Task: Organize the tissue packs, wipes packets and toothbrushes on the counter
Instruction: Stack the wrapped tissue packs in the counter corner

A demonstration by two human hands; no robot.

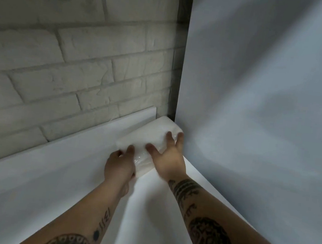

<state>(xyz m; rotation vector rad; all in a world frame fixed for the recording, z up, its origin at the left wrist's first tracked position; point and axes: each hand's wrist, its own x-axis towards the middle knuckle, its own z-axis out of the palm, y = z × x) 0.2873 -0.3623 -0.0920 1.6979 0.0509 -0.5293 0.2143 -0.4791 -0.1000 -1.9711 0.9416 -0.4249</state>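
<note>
Long axis of tissue pack (148, 135) runs near-left to far-right corner; left grip (119, 165) holds its near end, right grip (170, 155) spread flat on top.

No readable text (tattoos (209, 243) illegible)

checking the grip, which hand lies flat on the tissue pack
The right hand: its fingers are spread straight over the top of the tissue pack, while the left hand curls round the pack's near end.
</note>
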